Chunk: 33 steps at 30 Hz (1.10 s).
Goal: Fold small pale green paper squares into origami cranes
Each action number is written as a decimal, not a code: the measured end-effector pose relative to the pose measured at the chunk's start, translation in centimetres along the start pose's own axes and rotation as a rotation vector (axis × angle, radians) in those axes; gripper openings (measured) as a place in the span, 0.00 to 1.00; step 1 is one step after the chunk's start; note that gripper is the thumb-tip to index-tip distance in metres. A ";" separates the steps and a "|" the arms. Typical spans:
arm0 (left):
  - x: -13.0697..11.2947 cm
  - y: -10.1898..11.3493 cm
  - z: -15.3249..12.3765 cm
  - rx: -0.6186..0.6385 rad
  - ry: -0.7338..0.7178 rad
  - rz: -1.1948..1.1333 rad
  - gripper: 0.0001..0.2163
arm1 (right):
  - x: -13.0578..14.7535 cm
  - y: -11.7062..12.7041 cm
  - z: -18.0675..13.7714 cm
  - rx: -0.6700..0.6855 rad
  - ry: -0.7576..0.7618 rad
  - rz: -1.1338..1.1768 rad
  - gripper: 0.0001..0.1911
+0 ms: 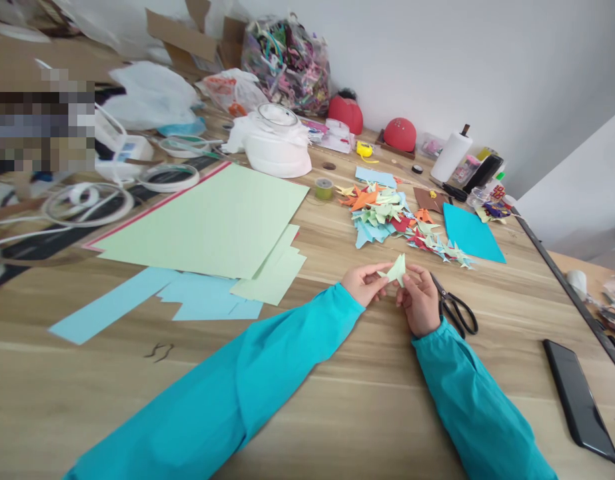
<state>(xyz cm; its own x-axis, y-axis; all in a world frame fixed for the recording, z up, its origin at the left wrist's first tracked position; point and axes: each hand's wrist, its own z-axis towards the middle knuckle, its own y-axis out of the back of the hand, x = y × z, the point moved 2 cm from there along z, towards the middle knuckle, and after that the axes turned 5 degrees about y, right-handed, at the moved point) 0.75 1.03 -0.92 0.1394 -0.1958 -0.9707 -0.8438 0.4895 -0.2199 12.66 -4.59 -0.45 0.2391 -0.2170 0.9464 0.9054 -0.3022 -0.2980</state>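
Between my two hands is a small folded paper crane in pale green, its tip pointing up. My left hand pinches its left side with thumb and fingers. On the other side, my right hand grips it the same way. Black-handled scissors lie on the table just right of my right hand, partly hidden by it. Beyond my hands spreads a pile of folded paper pieces in green, blue, orange and red.
Large green sheets and blue paper pieces lie to the left. A turquoise sheet is beyond the scissors. A black phone rests near the right edge. White cable coils, a thread spool and a stuffed bag stand farther back.
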 end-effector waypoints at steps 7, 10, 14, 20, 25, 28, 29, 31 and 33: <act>0.4 0.1 0.2 -0.021 0.010 -0.002 0.21 | 0.1 -0.1 0.0 0.016 -0.014 0.059 0.10; 0.4 0.2 0.3 -0.040 0.018 -0.009 0.21 | 0.1 0.0 0.0 0.035 -0.018 0.080 0.11; 0.3 0.2 0.3 -0.061 0.024 -0.026 0.20 | 0.0 0.0 0.0 0.049 -0.023 0.106 0.10; 0.0 0.1 0.1 -0.107 0.058 -0.029 0.12 | 0.0 0.1 -0.1 0.035 -0.055 0.113 0.05; -0.5 0.1 -0.2 -0.097 0.060 -0.041 0.12 | 0.0 0.1 -0.1 0.019 -0.092 0.096 0.06; -0.3 0.1 -0.1 -0.100 0.061 -0.042 0.14 | -0.1 0.1 -0.1 0.004 -0.075 0.033 0.06; -0.2 0.1 0.0 -0.102 0.054 -0.035 0.14 | -0.2 0.1 -0.1 0.006 -0.069 0.016 0.08; 0.1 0.1 0.1 -0.094 0.033 -0.018 0.13 | -0.3 0.1 -0.1 0.011 -0.048 -0.008 0.10; 0.4 0.1 0.3 -0.088 0.011 -0.007 0.12 | -0.4 0.2 -0.1 0.016 -0.019 -0.021 0.10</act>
<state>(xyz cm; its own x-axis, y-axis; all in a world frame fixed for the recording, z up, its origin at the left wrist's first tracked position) 0.84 1.25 -1.41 0.1406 -0.2085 -0.9679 -0.8853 0.4112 -0.2172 12.68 -4.65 -0.89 0.2264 -0.1935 0.9546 0.9157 -0.2917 -0.2763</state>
